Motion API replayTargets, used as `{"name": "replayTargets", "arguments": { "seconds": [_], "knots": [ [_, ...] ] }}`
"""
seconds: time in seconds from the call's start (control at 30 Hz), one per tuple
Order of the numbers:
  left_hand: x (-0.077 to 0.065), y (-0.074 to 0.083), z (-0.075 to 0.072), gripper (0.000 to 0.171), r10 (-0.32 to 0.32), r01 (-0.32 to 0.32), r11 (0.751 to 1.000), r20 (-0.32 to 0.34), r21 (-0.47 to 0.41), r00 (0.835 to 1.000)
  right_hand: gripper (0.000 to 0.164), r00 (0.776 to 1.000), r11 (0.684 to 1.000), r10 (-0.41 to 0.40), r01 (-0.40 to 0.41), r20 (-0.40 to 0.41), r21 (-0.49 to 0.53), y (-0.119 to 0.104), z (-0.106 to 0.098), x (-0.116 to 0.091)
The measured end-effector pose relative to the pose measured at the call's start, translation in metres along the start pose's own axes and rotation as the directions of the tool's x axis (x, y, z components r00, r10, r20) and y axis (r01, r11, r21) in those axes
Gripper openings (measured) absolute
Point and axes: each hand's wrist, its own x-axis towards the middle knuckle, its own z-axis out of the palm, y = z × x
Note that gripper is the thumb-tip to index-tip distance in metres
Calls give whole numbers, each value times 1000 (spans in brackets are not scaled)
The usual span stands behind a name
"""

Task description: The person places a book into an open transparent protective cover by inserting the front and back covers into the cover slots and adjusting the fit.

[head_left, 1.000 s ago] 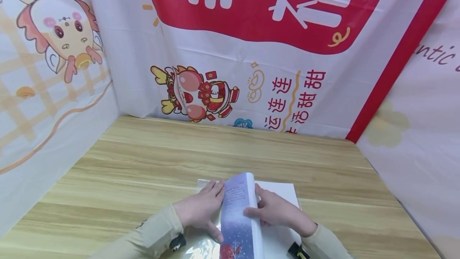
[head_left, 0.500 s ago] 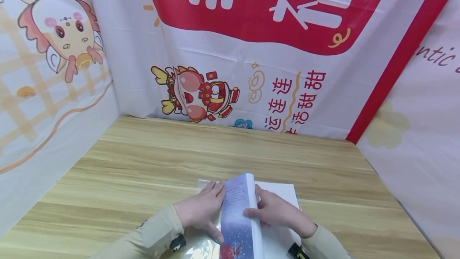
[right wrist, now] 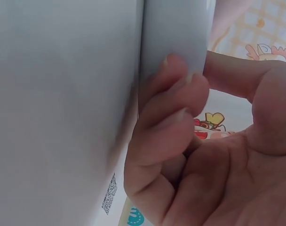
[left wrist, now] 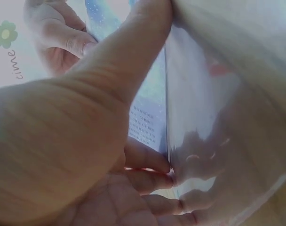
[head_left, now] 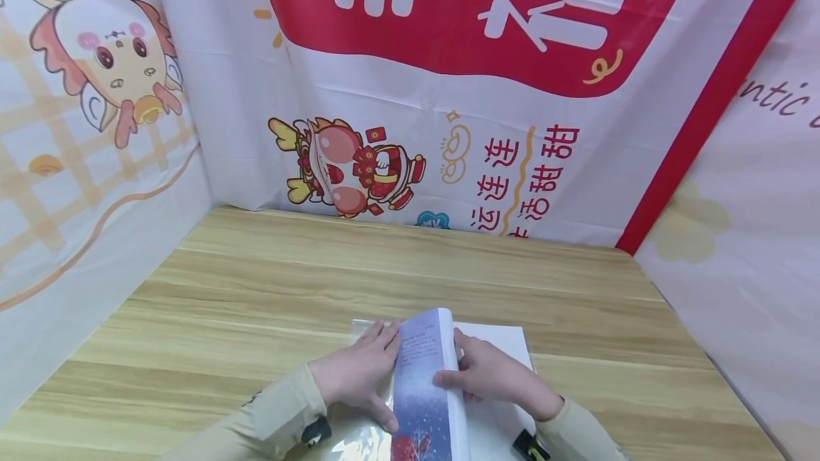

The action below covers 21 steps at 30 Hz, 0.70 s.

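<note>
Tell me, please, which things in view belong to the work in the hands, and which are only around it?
Seem to belong to the work:
- blue printed page, pinched by the right hand
- clear plastic, touched by the left hand
- white sheet beside the page

Only around it, I judge:
- wooden table
- patterned wall cloths

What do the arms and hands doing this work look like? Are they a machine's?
No, a person's. The left grip and right grip are ungloved human hands. The left sleeve and right sleeve are long and beige; the left has a small dark mark. A small black device sits near each wrist, the right one showing a yellowish streak.
</note>
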Motion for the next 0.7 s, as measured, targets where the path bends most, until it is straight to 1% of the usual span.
{"name": "replayTargets", "arguments": {
  "seconds": [0.13, 0.23, 0.33, 0.5, 0.6, 0.7],
  "knots": [
    [-1, 0, 0, 130, 2, -2, 1000, 1, -11, 1000, 60, 1000, 1000, 12, -12, -14, -14, 1, 1, 0],
    [-1, 1, -1, 130, 3, -3, 1000, -1, -14, 1000, 61, 1000, 1000, 20, -21, -10, -23, 1, 1, 0],
    [-2, 0, -1, 130, 0, 0, 1000, 1, -20, 1000, 63, 1000, 1000, 15, -15, 28, 3, 1, -2, 0],
    [-2, 0, 0, 130, -6, 6, 1000, 11, -23, 1000, 68, 993, 999, -5, -1, 119, 51, 2, -8, -5],
    [-1, 0, 0, 131, -9, 9, 1000, 13, -19, 1000, 71, 990, 998, -4, -3, 137, 56, 2, -8, -6],
    [-1, -1, 0, 131, -13, 13, 1000, 15, -18, 1000, 69, 992, 998, 2, -9, 126, 57, 1, -7, -5]
  ]
}}
